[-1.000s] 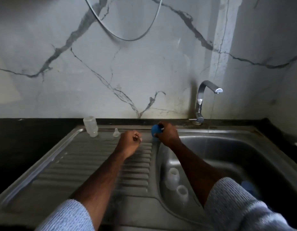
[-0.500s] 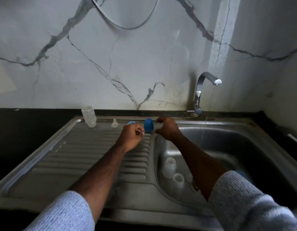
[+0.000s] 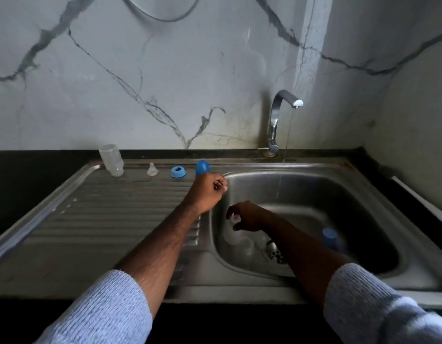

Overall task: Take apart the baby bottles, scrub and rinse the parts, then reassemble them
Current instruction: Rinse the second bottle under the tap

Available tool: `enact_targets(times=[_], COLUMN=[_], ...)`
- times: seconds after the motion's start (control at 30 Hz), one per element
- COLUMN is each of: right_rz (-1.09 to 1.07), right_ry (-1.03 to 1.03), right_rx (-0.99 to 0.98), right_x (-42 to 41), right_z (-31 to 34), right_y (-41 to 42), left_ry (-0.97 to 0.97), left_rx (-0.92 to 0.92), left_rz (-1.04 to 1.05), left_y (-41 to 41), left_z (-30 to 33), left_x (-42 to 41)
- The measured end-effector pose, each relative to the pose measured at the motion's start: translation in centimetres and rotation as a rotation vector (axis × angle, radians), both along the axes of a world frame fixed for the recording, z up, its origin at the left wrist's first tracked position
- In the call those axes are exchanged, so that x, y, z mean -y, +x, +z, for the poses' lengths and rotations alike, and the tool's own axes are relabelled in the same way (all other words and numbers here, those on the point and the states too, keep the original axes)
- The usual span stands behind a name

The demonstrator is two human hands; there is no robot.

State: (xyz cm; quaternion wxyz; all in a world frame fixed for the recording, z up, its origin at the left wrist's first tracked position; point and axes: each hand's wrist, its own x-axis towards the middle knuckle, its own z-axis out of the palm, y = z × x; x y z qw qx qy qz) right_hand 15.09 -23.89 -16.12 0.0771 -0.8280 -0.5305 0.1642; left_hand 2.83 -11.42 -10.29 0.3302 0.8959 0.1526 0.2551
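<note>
At the back of the drainboard stand an upturned clear bottle, a clear nipple, a blue collar ring and a blue cap. My left hand hovers curled just in front of the cap, with nothing visible in it. My right hand is down in the sink basin. Its thumb and fingers close on the mouth of a clear bottle. A second clear bottle lies blurred beside it. Another blue-capped part sits at the basin's right.
The tap runs a thin stream of water into the basin's back. The drain lies under my right forearm. The ribbed drainboard stretches left. Black counter surrounds the sink, with a marble wall behind.
The blue ring and blue cap left my hands and now stand at the drainboard's back. My right hand dropped into the basin onto a clear bottle. My left hand shifted right.
</note>
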Motion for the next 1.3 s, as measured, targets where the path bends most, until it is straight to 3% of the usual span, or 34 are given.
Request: enact_targets(times=[0.1,0.3,0.53,0.73,0.93,1.13,1.23,1.3], right_rz=[-0.068,-0.489,-0.916,-0.954,-1.0,-0.911,-0.884,-0.88], right_ry=[0.069,0.43,0.803,0.927,0.927,0.78,0.719,0.721], right_rx=[-0.023,-0.108,-0.395,-0.693,-0.98,-0.941,-0.856,-0.906], right_x=[0.5,4.6,6.9,6.6,6.3,6.0,5.7,5.8], right_z=[0.1,2.6,0.4,0.0,0.3,-0.7,-1.7,-1.2], right_y=[0.9,6.0,10.6,11.3,10.1,9.3,10.3,9.9], left_ry=[-0.039,-0.156,-0.385,-0.387,-0.631,-0.366,-0.314,-0.305], left_rx=[0.029,0.113,-0.005,0.033,0.114,0.225,0.26,0.272], left_rz=[-0.003,0.095,0.124,0.055,-0.037,-0.071,-0.101,-0.113], left_y=[0.9,5.2,10.6,12.2,13.1,15.0,15.5,15.7], left_z=[-0.1,-2.0,-4.7,-6.3,-5.9,-6.0,-6.4,-6.8], left_x=[0.4,3.1,6.8,7.0,6.2,7.4,7.9,7.8])
